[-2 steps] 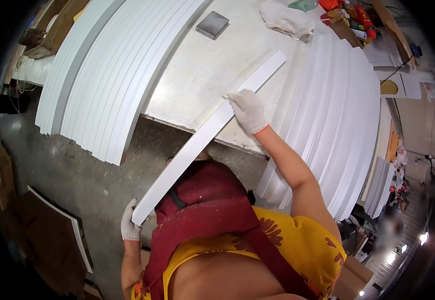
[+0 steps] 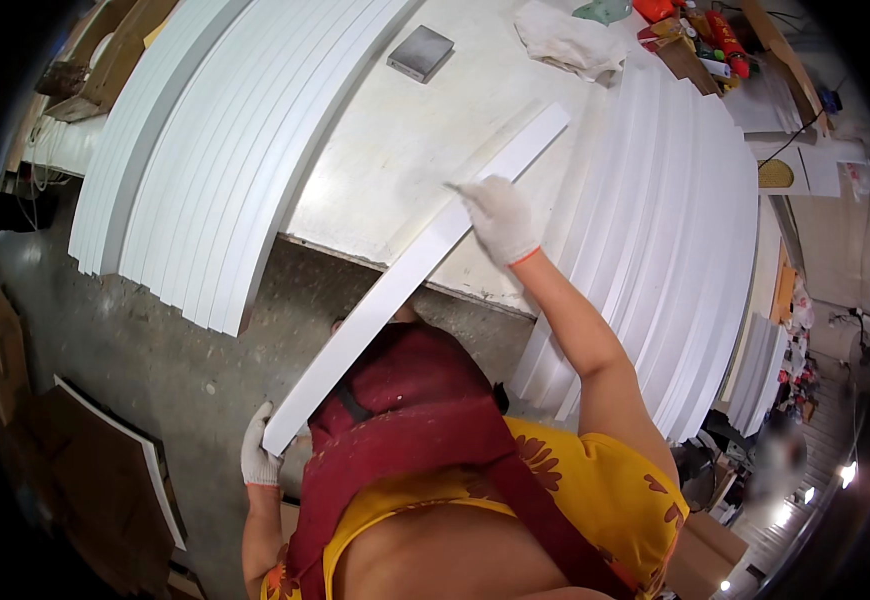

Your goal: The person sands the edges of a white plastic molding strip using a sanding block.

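Observation:
A long white strip [image 2: 385,300], flat-faced like a board or moulding, slants from my lower left up across the table edge to the upper right. My left hand [image 2: 259,452], in a white knit glove, is closed around its near lower end; part of the fingers is hidden behind the strip. Farther up, my right hand [image 2: 500,218], gloved in white with an orange cuff, lies over the strip with its fingers bent across it. One fingertip of that hand sticks out past the left edge and looks slightly smeared.
Rows of similar white strips lie at the left [image 2: 225,160] and right [image 2: 655,240] of the white table [image 2: 365,180]. A grey block [image 2: 421,53] and a white cloth [image 2: 567,40] sit toward the back. Brown panels [image 2: 95,470] stand at the lower left on the concrete floor [image 2: 205,370].

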The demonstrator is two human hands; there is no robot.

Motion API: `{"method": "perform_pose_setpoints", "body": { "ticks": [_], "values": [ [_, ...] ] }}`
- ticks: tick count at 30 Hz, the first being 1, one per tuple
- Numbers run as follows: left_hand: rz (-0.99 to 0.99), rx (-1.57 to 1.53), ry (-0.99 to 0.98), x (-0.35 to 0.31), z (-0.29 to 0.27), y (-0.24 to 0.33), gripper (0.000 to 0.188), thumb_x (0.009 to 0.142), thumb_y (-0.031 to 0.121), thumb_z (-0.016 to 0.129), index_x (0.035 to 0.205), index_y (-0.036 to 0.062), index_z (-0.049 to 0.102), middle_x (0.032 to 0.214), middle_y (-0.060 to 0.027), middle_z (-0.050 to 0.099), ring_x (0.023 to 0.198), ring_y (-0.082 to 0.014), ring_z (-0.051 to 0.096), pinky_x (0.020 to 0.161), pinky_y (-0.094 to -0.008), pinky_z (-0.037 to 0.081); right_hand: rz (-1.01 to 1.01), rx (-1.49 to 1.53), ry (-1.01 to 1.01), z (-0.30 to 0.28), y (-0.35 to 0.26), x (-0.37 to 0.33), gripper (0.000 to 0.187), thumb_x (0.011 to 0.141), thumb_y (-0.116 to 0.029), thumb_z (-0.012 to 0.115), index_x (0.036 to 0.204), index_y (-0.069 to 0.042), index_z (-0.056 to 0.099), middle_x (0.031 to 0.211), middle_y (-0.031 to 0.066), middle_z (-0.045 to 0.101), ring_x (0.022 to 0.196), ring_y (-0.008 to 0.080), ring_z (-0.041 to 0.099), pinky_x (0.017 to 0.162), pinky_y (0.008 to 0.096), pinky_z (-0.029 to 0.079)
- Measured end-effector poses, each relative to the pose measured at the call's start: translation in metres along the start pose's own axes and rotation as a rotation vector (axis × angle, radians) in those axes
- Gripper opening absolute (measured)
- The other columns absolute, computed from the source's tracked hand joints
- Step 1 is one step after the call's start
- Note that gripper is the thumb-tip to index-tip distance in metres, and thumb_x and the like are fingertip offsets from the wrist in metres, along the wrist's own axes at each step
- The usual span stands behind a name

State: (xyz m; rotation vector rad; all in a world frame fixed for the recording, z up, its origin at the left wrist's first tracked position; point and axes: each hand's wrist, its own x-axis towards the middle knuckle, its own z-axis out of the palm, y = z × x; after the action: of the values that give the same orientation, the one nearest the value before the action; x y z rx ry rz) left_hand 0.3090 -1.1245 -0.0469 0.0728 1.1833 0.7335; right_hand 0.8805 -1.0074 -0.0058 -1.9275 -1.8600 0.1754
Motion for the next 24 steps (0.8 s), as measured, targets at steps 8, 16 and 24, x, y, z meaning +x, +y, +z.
{"method": "perform_pose_setpoints", "body": {
  "ticks": [8,16,24],
  "values": [
    [0.005,0.035,0.017,-0.003,0.000,0.004,0.054,0.101,0.027,0.053,0.144,-0.0045,0.043,0.124,-0.0210,0.064,0.096,-0.0329,0.072,0.067,-0.0439,0.065,0.471,-0.289,0.300,-0.044,0.239,0.081,0.028,0.090,-0.023,0.055,0.105,-0.009,0.072,0.105,0.0180,0.067,0.100,0.0374,0.063,0.090,0.0474,0.049],
    [-0.012,0.077,0.142,-0.011,0.022,0.006,0.054,0.101,0.027,0.051,0.146,-0.0013,0.043,0.119,-0.0170,0.067,0.085,-0.0266,0.074,0.059,-0.0370,0.065,0.227,-0.361,0.313,-0.044,0.194,0.072,0.020,0.088,-0.018,0.060,0.103,-0.013,0.072,0.096,0.0125,0.066,0.096,0.0330,0.063,0.084,0.0456,0.050],
    [-0.011,0.076,0.102,-0.006,0.015,0.004,0.058,0.100,0.027,0.051,0.150,-0.0006,0.037,0.121,-0.0179,0.066,0.082,-0.0261,0.073,0.058,-0.0358,0.063,0.027,-0.298,0.130,-0.063,0.206,0.075,0.019,0.088,-0.019,0.060,0.103,-0.015,0.072,0.093,0.0109,0.064,0.095,0.0322,0.063,0.081,0.0451,0.051]
  ]
}}
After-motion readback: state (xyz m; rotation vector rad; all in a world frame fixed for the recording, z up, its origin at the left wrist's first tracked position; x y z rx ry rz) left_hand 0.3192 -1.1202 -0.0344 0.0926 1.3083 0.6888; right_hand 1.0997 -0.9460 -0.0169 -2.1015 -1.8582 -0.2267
